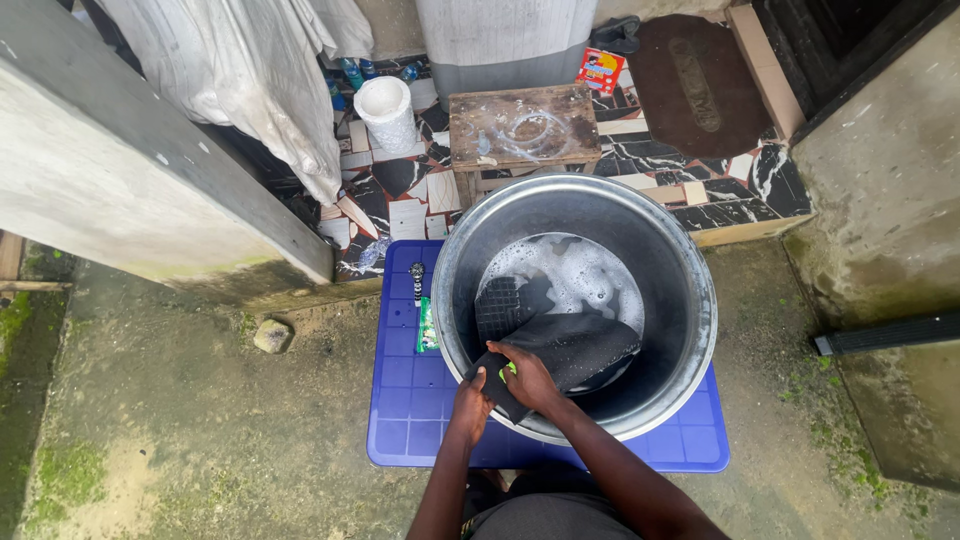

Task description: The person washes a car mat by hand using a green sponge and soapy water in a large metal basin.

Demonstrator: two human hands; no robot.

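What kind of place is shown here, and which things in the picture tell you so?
Probably an outdoor washing spot beside a house. A large metal basin of soapy water sits on a blue plastic board on bare concrete ground, and both hands scrub a dark cloth in it.

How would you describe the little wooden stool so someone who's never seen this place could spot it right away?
Start at the big metal basin of soapy water on the blue plastic mat. Just beyond its far rim, on the black-and-white patterned tiles, stands the wooden stool. It is the only square brown wooden thing there, its worn top marked with pale ring stains, unlike the white bucket to its left.
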